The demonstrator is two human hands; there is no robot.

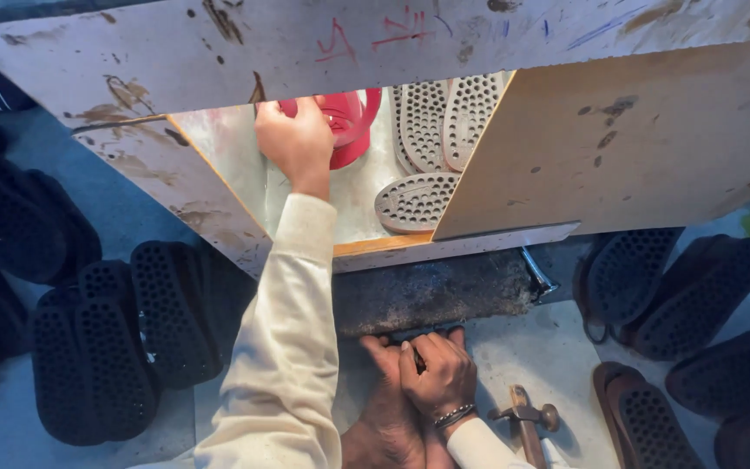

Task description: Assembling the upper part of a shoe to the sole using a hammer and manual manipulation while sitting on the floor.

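Left hand (297, 139): reaches into the white box (219, 52) — fingers clasp the red container (349, 122) inside.
Right hand (436, 373): below the box — clenched on a small dark tool (417, 358).
Grey soles (417, 201): inside the box, beside the container.

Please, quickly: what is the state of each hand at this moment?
Left hand: closed, gripping the red container inside the box opening.
Right hand: closed on a small dark object, pressed against the person's bare foot.
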